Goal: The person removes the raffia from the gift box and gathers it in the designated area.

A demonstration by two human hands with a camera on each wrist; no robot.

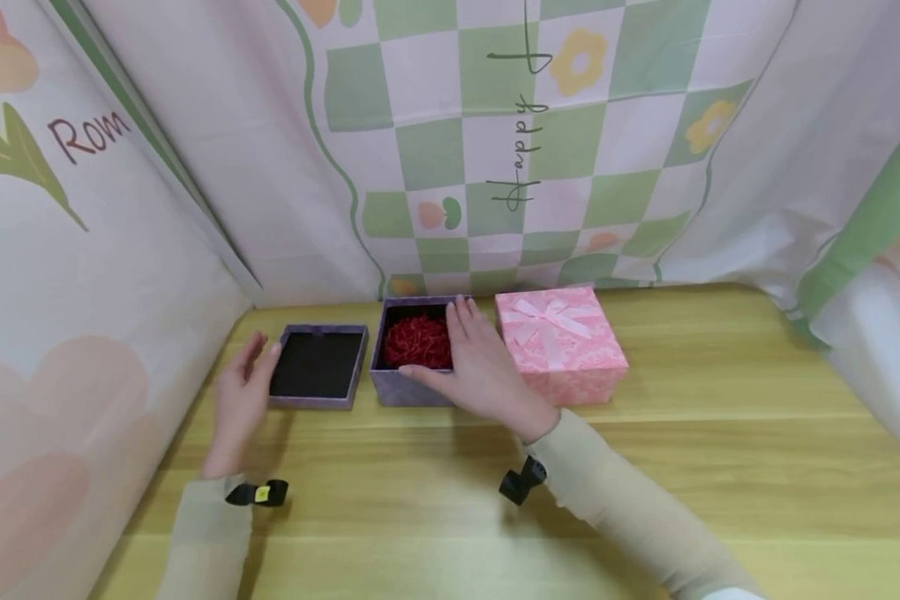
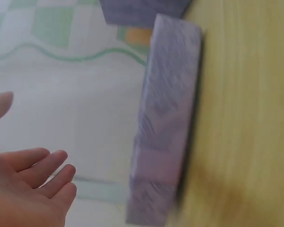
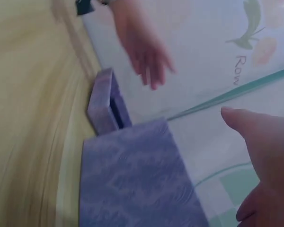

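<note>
A purple gift box (image 1: 405,390) stands without its lid, red shredded paper (image 1: 416,342) inside. To its left lies the matching lid (image 1: 348,402), black inner side up. My left hand (image 1: 243,396) is at the lid's left edge, fingers loosely bent and holding nothing; the left wrist view shows its palm apart from the lid (image 2: 168,109). My right hand (image 1: 483,367) is over the right part of the box, thumb spread, covering that side. In the right wrist view the thumb stands off the box wall (image 3: 132,179); whether the fingers touch the rim I cannot tell.
A pink gift box (image 1: 577,387) with a ribbon bow (image 1: 543,317) on top stands right of the purple box, close to my right hand. All rest on a wooden table (image 1: 390,500). Patterned cloth (image 1: 495,167) hangs along the table's back and sides.
</note>
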